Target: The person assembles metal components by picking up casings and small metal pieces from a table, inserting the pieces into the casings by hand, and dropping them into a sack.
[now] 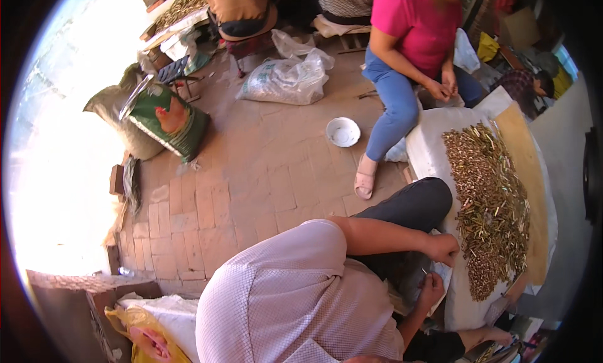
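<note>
My left hand [443, 249] is closed, its fingers curled in at the near edge of a white-covered table; whatever it may hold is hidden. Just below it, my right hand [432, 288] pinches a small slim pale piece [424, 272] between the fingertips. A pale cloth or bag lies under and beside both hands, over my lap. On the table to the right spreads a heap of small brass- and copper-coloured tube-like pieces [487, 206]. Neither hand touches the heap.
Across the table corner sits a person in a pink top [414, 24], hands together. A white bowl [343, 132] and a clear plastic sack [286, 80] stand on the brick floor. Green feed sacks [169, 121] are at left. Another person's bare arm [477, 336] reaches in at lower right.
</note>
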### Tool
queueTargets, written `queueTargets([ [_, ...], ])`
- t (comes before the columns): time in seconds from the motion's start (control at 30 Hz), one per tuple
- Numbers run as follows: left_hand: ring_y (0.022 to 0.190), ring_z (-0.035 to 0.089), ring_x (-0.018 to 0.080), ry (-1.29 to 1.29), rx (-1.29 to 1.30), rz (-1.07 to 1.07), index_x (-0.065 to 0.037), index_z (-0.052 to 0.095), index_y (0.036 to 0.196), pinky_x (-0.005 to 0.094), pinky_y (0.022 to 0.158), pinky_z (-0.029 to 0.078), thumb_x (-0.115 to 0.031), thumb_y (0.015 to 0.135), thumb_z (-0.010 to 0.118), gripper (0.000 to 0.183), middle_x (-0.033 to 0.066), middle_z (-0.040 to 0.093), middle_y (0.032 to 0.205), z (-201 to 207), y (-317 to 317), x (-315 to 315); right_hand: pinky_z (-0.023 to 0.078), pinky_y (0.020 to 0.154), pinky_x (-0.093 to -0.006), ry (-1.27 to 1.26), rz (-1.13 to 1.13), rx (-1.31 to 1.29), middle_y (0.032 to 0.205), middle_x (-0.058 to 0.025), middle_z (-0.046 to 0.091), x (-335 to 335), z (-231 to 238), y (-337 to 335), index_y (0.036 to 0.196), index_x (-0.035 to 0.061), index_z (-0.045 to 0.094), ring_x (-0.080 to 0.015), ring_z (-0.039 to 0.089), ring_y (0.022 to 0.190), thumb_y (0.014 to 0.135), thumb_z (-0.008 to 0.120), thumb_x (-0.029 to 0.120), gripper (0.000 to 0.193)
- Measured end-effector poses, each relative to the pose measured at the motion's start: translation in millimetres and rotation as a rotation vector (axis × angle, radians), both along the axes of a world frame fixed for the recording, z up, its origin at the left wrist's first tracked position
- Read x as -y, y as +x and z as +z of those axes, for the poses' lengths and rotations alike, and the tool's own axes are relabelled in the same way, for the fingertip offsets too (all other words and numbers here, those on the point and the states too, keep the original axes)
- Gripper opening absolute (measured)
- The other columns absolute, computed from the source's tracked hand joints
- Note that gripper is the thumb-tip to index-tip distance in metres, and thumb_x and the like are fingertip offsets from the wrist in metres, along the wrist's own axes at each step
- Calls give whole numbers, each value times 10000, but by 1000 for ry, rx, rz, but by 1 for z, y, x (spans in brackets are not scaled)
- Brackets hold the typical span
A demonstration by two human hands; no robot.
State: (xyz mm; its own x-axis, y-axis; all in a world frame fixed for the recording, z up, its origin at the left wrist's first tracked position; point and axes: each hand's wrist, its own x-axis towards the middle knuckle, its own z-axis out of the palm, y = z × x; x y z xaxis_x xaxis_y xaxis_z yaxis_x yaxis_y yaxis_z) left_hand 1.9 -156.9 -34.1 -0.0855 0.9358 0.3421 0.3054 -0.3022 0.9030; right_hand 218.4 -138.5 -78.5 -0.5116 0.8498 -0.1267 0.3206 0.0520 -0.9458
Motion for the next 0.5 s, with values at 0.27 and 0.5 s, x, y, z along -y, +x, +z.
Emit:
queueTargets([
  [0.27, 617, 648, 281, 11, -58, 66, -23, 665, 663, 424, 595, 486, -390, 776, 720, 387, 148, 642, 639, -9, 2, 0, 505, 603, -383, 704, 263, 265, 754, -144, 635, -1, -41, -4, 887, -24, 649, -256, 593, 598, 832, 640, 93, 129],
  [0.5, 638, 653, 318, 51, 76, 0, -16, 669, 672, 438, 623, 499, -342, 873, 632, 385, 150, 645, 646, 5, -7, 4, 488, 735, -482, 777, 455, 617, 832, -253, 620, -4, -57, -4, 862, -36, 635, -418, 612, 800, 803, 602, 100, 152],
])
